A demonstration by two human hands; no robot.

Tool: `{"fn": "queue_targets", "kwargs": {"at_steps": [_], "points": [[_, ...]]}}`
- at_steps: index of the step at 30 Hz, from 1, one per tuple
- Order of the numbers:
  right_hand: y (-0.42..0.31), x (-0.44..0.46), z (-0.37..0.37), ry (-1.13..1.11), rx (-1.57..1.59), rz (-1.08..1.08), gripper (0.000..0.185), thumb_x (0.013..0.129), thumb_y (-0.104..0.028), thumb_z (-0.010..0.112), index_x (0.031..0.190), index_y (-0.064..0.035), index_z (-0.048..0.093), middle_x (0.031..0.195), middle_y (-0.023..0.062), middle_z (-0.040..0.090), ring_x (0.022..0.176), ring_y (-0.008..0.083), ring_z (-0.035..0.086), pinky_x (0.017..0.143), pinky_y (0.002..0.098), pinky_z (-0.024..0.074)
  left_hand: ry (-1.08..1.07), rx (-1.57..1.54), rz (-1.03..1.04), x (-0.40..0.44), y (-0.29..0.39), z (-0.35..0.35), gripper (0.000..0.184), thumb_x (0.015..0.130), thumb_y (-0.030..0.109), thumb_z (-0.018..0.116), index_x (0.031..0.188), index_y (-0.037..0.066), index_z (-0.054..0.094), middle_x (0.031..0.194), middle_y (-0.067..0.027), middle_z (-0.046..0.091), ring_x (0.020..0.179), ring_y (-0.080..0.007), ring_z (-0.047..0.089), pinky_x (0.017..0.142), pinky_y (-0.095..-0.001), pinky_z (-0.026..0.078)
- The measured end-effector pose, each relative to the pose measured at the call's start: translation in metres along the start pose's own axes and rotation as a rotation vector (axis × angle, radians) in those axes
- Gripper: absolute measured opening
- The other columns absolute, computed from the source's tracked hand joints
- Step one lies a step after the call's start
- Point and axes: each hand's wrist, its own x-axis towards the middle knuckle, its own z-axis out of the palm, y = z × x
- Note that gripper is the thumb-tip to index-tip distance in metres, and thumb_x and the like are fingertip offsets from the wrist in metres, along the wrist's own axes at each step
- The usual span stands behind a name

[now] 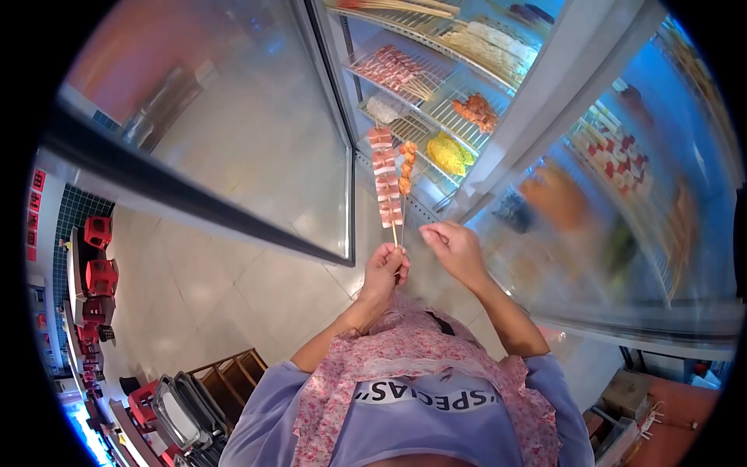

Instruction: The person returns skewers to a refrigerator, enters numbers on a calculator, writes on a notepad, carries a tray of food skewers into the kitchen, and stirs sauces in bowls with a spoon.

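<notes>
L hand was grasping the stick ends of 2 skewers, below the food. Meat skewer, pink/white pcs, was on the L; orange-brown skewer was right beside it on the R, w/ a shorter run of pcs. Both were up in the air, pointing away from the body, in front of the fridge.

R hand was near L hand but apart, fingers curled in; couldn't tell if it gripped anything.

Glass door stood open on L. On the fridge shelves: a pile of pink skewers, reddish meat to their R, yellow food lower down. Tile floor below; red stools far L.
</notes>
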Motion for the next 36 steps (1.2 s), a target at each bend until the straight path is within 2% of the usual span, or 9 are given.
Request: {"fn": "queue_targets", "kwargs": {"at_steps": [3,7,12,16,18,20,23,27,36], "points": [[0.050,0.031,0.038,0.008,0.353,-0.019,0.026,0.082,-0.025,0.062,0.087,0.0003,0.064,0.068,0.0081,0.062,0.059,0.0173,0.059,0.059,0.0319,0.0470,-0.013,-0.023,0.037,0.026,0.009,0.014,0.010,0.094,0.018,0.047,0.091,0.009,0.049,0.072,-0.0013,0.054,0.057,-0.0087,0.047,0.049,-0.0225,0.038],[0.043,0.070,0.041,-0.035,0.371,0.177,0.023,0.081,-0.022,0.063,0.084,-0.0002,0.065,0.066,0.0068,0.063,0.055,0.0111,0.056,0.054,0.0287,0.0464,-0.065,-0.044,0.047,0.059,0.015,0.022,0.012,0.095,0.018,0.046,0.092,0.007,0.050,0.074,-0.0025,0.056,0.056,-0.0085,0.049,0.048,-0.0225,0.041],[0.028,0.123,0.029,0.058,0.416,0.323,0.013,0.079,-0.016,0.065,0.083,-0.0030,0.065,0.062,0.0042,0.061,0.050,0.0078,0.053,0.049,0.0256,0.0448,0.014,0.015,0.025,0.100,0.050,0.034,0.012,0.094,0.022,0.048,0.094,0.010,0.050,0.082,-0.0028,0.059,0.068,-0.0113,0.057,0.062,-0.0251,0.047],[0.030,0.189,0.002,0.156,0.166,0.322,0.012,0.081,-0.014,0.059,0.078,-0.0046,0.065,0.066,0.0072,0.064,0.053,0.0161,0.060,0.050,0.0305,0.0481,0.003,0.053,0.078,0.133,0.072,0.020,0.012,0.093,0.022,0.050,0.095,0.011,0.051,0.085,-0.0033,0.062,0.074,-0.0133,0.059,0.069,-0.0267,0.050],[0.062,0.230,-0.008,0.160,-0.305,0.248,0.016,0.081,-0.017,0.056,0.079,-0.0051,0.065,0.072,0.0121,0.066,0.064,0.0273,0.065,0.059,0.0378,0.0513,0.022,0.069,0.073,0.150,0.076,0.008,0.009,0.093,0.017,0.049,0.093,0.009,0.053,0.082,-0.0031,0.063,0.070,-0.0105,0.058,0.065,-0.0245,0.048],[0.054,0.257,-0.023,0.270,-0.854,0.195,0.027,0.086,-0.026,0.054,0.077,-0.0033,0.065,0.069,0.0116,0.064,0.065,0.0173,0.065,0.055,0.0291,0.0500,0.027,0.090,0.066,0.160,0.082,0.002,0.008,0.093,0.015,0.049,0.092,0.008,0.054,0.079,-0.0027,0.063,0.068,-0.0084,0.057,0.061,-0.0230,0.047],[0.058,0.287,-0.045,0.239,-0.897,0.307,0.029,0.087,-0.032,0.052,0.089,-0.0059,0.066,0.076,0.0122,0.067,0.073,0.0243,0.067,0.066,0.0339,0.0510,0.003,0.131,0.060,0.173,0.093,-0.005,0.008,0.093,0.015,0.049,0.090,0.009,0.055,0.077,-0.0020,0.063,0.066,-0.0065,0.054,0.059,-0.0220,0.044],[0.066,0.310,-0.067,-0.076,-0.811,0.606,0.054,0.088,-0.040,0.044,0.134,-0.0111,0.040,0.143,0.0078,0.033,0.129,0.0244,0.037,0.101,0.0398,0.0369,-0.035,0.190,0.075,0.193,0.107,-0.009,0.007,0.092,0.015,0.051,0.089,0.009,0.055,0.078,-0.0022,0.064,0.060,-0.0045,0.049,0.054,-0.0204,0.040],[0.149,0.282,-0.072,-0.220,-1.164,0.865,0.033,0.086,-0.025,0.050,0.116,-0.0109,0.055,0.120,0.0109,0.053,0.111,0.0264,0.052,0.088,0.0403,0.0461,-0.090,0.182,-0.039,0.284,0.150,0.030,0.006,0.087,0.009,0.054,0.082,0.010,0.051,0.078,-0.0060,0.064,0.054,-0.0063,0.047,0.043,-0.0196,0.034]]}}
